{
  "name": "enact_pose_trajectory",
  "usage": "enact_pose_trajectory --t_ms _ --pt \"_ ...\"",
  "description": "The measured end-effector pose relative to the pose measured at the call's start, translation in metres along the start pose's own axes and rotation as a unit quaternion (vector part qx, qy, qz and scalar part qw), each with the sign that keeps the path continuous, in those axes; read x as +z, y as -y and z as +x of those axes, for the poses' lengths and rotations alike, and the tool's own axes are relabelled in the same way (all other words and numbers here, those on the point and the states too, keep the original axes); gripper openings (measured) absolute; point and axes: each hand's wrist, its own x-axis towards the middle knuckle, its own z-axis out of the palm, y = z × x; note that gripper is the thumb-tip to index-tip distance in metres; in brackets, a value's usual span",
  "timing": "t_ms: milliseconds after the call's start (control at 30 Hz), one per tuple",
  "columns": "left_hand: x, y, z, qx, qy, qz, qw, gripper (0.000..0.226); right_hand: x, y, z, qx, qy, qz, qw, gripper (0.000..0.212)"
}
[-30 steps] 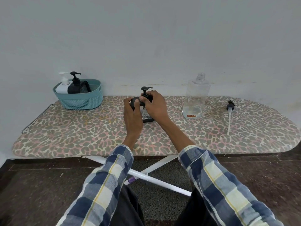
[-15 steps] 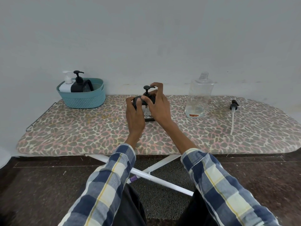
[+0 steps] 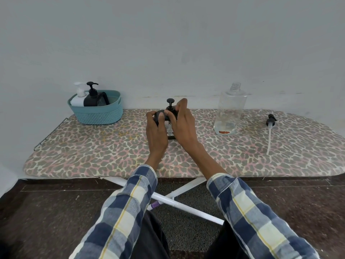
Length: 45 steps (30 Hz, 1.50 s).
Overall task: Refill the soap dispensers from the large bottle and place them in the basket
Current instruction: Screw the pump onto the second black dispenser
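- Left hand [image 3: 156, 130] grips black dispenser [image 3: 169, 116] body, mid ironing board [image 3: 112, 146].
- Right hand [image 3: 183, 124] curled at pump collar, prob. pinching it.
- Basket [image 3: 99, 114] back-left corner; large bottle [image 3: 230, 111] back-right.

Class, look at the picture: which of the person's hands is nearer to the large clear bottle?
Right. The right hand holds the dispenser on the side facing the large clear bottle; the left hand holds its far side, further away.
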Motion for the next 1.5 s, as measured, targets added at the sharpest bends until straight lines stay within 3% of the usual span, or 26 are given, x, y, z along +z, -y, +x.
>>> enact_pose_trajectory --t_ms 267,567,733,900,1067,1200,1367,1500 --pt "0.000 -0.002 -0.001 0.008 0.005 0.001 1.000 0.020 -0.001 -0.013 0.004 0.013 0.020 -0.028 0.999 0.039" --pt "-0.001 -0.004 -0.002 0.005 0.002 0.010 1.000 0.017 0.005 -0.004 0.003 0.052 0.006 -0.011 0.999 0.032" --pt "-0.001 -0.006 -0.004 -0.009 -0.018 0.040 0.999 0.033 0.001 -0.009 -0.026 0.034 0.009 -0.052 0.998 0.049" --pt "-0.005 -0.007 0.000 -0.059 -0.017 0.028 0.998 0.053 -0.003 -0.016 -0.028 0.084 0.116 -0.068 0.987 0.080" --pt "-0.018 -0.003 0.001 -0.043 0.025 0.027 0.998 0.042 -0.011 -0.024 0.000 0.111 0.191 0.000 0.975 0.106" --pt "-0.042 0.003 0.012 0.018 0.057 0.105 0.993 0.040 -0.002 -0.023 0.021 0.098 0.182 -0.001 0.978 0.100" --pt "-0.094 0.017 0.048 0.106 -0.013 0.181 0.978 0.017 0.019 -0.003 0.036 0.063 0.170 0.002 0.983 0.097" --pt "-0.143 0.028 0.080 0.094 -0.095 0.236 0.963 0.031 0.046 0.029 0.061 0.039 0.159 0.048 0.985 0.090"
